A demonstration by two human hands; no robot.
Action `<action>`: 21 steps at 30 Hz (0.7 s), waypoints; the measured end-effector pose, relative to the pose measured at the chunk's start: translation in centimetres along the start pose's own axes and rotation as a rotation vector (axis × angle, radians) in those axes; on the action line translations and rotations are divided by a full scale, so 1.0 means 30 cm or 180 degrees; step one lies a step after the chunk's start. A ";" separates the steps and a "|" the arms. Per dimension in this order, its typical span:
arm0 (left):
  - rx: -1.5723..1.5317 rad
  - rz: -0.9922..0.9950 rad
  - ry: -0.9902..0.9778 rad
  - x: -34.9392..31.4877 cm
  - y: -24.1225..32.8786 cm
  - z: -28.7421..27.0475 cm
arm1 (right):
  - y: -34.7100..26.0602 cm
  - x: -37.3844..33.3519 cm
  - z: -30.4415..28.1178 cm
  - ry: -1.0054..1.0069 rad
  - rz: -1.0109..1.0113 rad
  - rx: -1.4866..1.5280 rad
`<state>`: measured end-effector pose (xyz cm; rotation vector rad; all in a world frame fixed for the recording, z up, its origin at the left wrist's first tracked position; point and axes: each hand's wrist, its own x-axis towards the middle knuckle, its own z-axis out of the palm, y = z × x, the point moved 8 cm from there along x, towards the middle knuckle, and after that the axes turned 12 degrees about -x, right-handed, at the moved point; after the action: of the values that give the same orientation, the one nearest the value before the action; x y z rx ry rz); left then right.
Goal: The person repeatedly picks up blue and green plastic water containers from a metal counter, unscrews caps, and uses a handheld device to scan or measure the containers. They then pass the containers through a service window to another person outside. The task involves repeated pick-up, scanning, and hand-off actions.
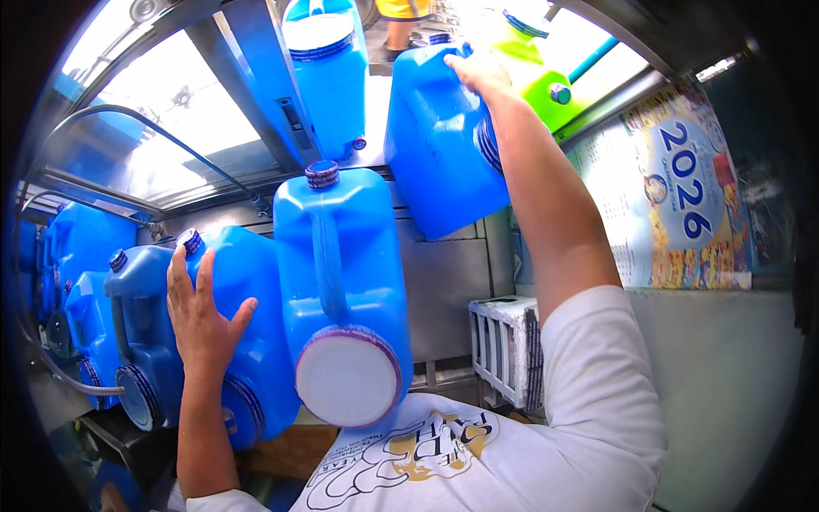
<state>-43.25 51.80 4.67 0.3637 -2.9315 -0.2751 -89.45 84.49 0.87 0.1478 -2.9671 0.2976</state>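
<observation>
My left hand point(200, 311) lies flat with spread fingers on the side of a blue plastic water jug point(247, 341) standing at the lower left. Beside it, right in front of my chest, stands a taller blue jug point(341, 282) with a small purple cap on top and a large white round lid low on its face. My right hand point(482, 72) reaches up and grips the top of another blue jug point(439, 149), which is raised and tilted at the window opening.
More blue jugs point(128, 333) line the left side. A blue jug point(328, 77) and a lime green jug point(537, 64) stand outside on the ledge. A white crate point(508, 346) sits low right. A calendar poster point(682, 196) hangs on the right wall.
</observation>
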 end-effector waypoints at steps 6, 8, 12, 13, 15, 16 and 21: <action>-0.0014 -0.0011 0.0007 0.017 0.004 -0.009 | -0.157 0.469 0.168 -0.0217 0.0281 0.0059; -0.0044 0.0051 0.0024 0.023 0.009 -0.014 | -0.242 0.559 0.150 -0.0004 -0.0016 -0.0295; -0.0103 0.0036 0.0031 0.028 0.005 -0.011 | -0.255 0.516 0.088 -0.0604 -0.0690 0.0288; -0.0083 0.0023 0.0019 0.027 0.005 -0.006 | -0.213 0.442 0.063 -0.0512 -0.0830 0.0313; -0.0036 0.0002 0.0019 0.025 0.006 -0.002 | -0.126 0.276 0.011 -0.0319 -0.1106 0.0390; 0.0017 -0.0019 0.0032 0.023 0.006 -0.001 | -0.118 0.230 -0.025 -0.0352 -0.1396 0.0091; 0.0022 0.0024 0.0037 0.021 0.013 0.000 | 0.050 0.071 -0.117 0.0679 -0.1641 -0.0754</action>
<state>-43.94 52.03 4.83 0.3541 -2.9224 -0.2611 -91.21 86.48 4.33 0.7760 -2.6047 -0.0983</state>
